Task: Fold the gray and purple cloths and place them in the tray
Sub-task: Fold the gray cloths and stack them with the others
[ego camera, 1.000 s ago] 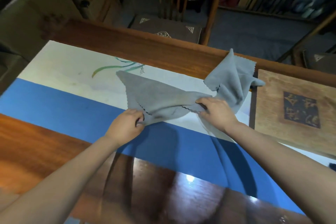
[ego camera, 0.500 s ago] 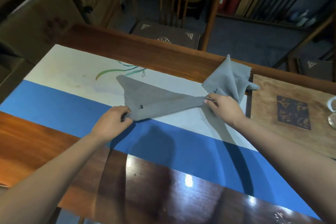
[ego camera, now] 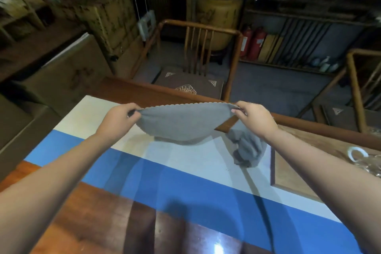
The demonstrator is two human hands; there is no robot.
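- Two pinches on one gray cloth: left hand clamped on its left top corner, right hand clamped on its right top corner, fingers curled round the fabric on both sides.
- Held aloft above the worktop, scalloped top edge stretched between the two grips, lower part sagging in a curve, apparently clear of the mat.
- Second cloth bunched in a heap on the mat, below the right wrist and just beside the tray; reads gray-blue in this dim light, probably the purple one.
- Likely handling: thin, light, limp; no stiffness to hold a crease, so best laid flat before folding; little risk of damage.
- Best holds: the corners, as now; a one-handed hold would probably let it collapse.
- Hard to tell: bottom corners of the held cloth, tucked behind the sag; whether it hangs single or already doubled.
- Cut off: tray's right side out of frame, partly under a clear glass piece; inside of the tray only partly seen.
- Nothing folded in the tray yet, as far as can be seen; task judged early.
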